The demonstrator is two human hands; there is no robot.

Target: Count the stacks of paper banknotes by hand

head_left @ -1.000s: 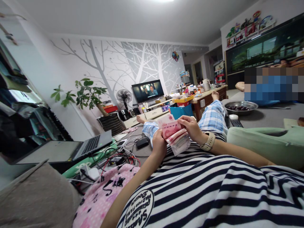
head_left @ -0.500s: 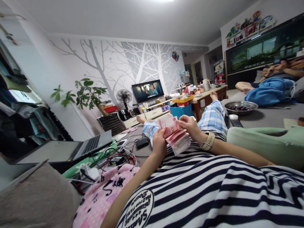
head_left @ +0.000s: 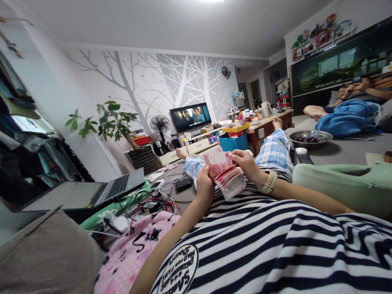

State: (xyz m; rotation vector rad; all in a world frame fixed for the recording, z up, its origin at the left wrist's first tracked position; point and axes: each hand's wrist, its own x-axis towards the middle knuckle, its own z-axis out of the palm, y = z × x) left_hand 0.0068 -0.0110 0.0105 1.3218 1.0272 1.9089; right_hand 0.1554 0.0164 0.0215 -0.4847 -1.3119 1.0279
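Note:
A thick bundle of red and pink banknotes (head_left: 230, 183) is held in front of my striped shirt, bent over so the edges fan towards me. My left hand (head_left: 206, 183) is closed around its left side, thumb on top. My right hand (head_left: 246, 163), with a pale watch (head_left: 268, 182) on the wrist, pinches the upper right corner of a front note (head_left: 218, 161) marked with a 10 or 100. The fingers behind the bundle are hidden.
To the left lie a laptop (head_left: 118, 188), tangled cables, a black box (head_left: 183, 184) and a pink cloth (head_left: 134, 253). On the right are a green cushion (head_left: 333, 188), a remote (head_left: 304, 158) and a metal bowl (head_left: 324, 141) of dark fruit. Another person (head_left: 352, 98) reclines at far right.
The upper notes have shifted slightly under my fingers, and more red note edges show in the fan. My right hand has moved a little right. The television picture differs.

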